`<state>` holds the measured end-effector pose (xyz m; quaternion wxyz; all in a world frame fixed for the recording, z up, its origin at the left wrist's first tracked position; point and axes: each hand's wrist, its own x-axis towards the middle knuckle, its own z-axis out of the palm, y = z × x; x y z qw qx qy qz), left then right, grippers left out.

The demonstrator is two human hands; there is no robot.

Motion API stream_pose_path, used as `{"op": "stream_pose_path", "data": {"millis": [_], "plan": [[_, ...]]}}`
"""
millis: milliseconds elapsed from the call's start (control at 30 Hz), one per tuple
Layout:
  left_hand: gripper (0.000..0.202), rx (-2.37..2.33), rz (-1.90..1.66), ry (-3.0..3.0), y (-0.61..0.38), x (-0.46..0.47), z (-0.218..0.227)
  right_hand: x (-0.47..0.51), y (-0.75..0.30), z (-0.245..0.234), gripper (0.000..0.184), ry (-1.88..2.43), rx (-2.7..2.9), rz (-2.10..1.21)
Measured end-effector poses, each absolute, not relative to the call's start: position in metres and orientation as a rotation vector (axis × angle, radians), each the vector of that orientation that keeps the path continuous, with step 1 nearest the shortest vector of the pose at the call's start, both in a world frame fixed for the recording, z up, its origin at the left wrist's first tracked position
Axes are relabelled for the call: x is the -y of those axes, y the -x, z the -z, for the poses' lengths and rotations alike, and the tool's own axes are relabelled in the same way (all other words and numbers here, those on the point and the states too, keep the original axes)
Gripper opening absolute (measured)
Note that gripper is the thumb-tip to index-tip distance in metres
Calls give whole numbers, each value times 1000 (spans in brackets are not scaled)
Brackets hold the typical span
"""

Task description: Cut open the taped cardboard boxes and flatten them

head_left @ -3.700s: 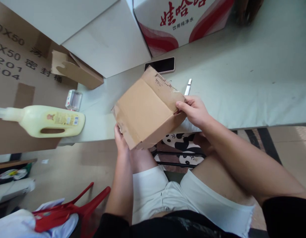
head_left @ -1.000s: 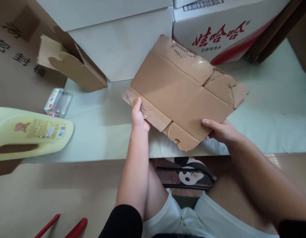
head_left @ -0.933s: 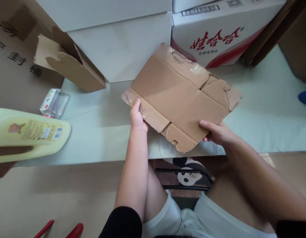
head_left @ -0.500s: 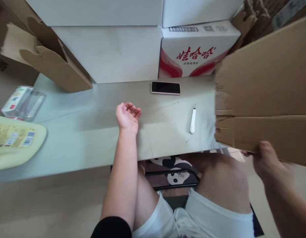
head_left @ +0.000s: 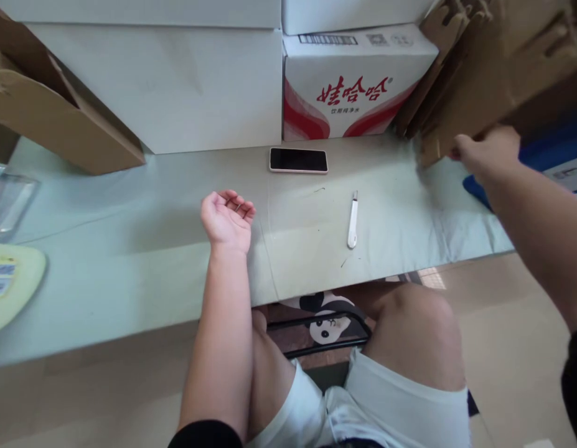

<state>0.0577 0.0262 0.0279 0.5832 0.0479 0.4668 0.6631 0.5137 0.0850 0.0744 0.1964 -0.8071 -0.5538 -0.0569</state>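
My left hand rests palm up on the pale green tabletop, its fingers loosely curled and apart, with nothing in it. At the right, my right hand grips the lower edge of a brown cardboard sheet, which stands tilted beside other folded cardboard at the back right. Its fingers are partly hidden behind the sheet. Between the hands lies a white craft knife with its tip pointing away from me. Farther back, a phone lies flat with its dark screen up.
White boxes and a red-and-white carton line the back. An open cardboard box stands at left, near a clear plastic package and a pale yellow bottle. A blue object is at right. My knees are under the front edge.
My right hand has carried the cardboard sheet from the table's front right edge to the back right. My left hand keeps its pose. The view has shifted slightly rightward.
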Motion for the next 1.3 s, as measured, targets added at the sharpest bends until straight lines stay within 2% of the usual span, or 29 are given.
{"op": "stream_pose_path", "data": {"millis": [67,167,233,333,400,467,633,767,967,1133,1300], "plan": [[36,-1095,-1550,-126,-58,-28,-28,-101,-504,-76,94,2405,1580,34],[37,-1091,-1559,-181,-58,-29,-29,-74,-476,-67,68,2438,1678,-103],[38,-1080,-1560,-201,-57,-29,-29,-23,-460,-53,54,2404,1747,-151],[40,-1063,-1554,-196,-56,-26,-32,83,-454,-25,46,2381,1816,-203],[43,-1060,-1554,-202,-55,-22,-33,158,-460,-3,36,2173,1934,-112],[46,-1061,-1563,-218,-54,-18,-35,223,-464,18,36,1983,2043,-147],[47,-1077,-1563,-230,-58,-13,-37,317,-441,44,45,2193,1946,-82],[48,-1055,-1536,-275,-61,-10,-38,344,-418,39,40,2170,2123,-19],[48,-1042,-1536,-295,-56,-4,-40,380,-409,22,42,2042,2358,-18],[47,-1027,-1510,-289,-57,-6,-43,396,-403,8,33,2114,2275,-130],[46,-1050,-1496,-305,-61,-6,-43,427,-393,1,21,2142,2110,-514]]}}
